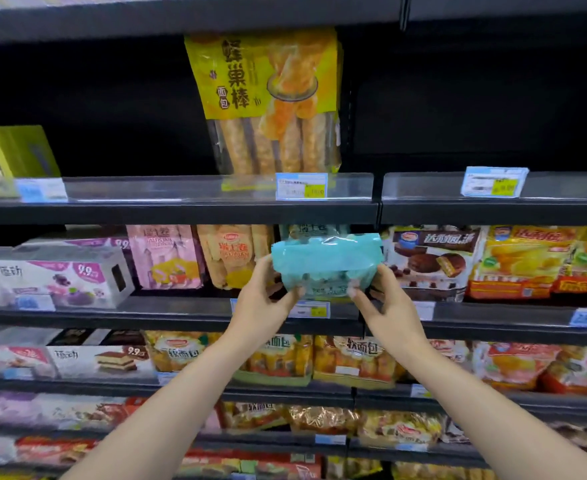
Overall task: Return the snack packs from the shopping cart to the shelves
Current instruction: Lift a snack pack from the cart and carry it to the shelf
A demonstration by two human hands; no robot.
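A soft, crinkly teal plastic snack pack [326,263] (likely light, slippery) is gripped at its lower corners, seven and five o'clock, by left hand [262,299] and right hand [385,304].

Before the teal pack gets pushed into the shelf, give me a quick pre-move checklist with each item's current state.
1. Two-handed hold: left hand and right hand each grip a lower corner of the teal snack pack. Ok.
2. Pack at the right shelf level: it sits in front of the second shelf, at a slot where a similar teal pack shows behind. Ok.
3. Side clearance: orange pack to the left, chocolate pie pack to the right, both close. Cannot tell if the gap is wide enough.
4. Depth left in the slot: hidden by the pack. Cannot tell.
5. Pack orientation: bottom faces the camera, not upright. Not ok.
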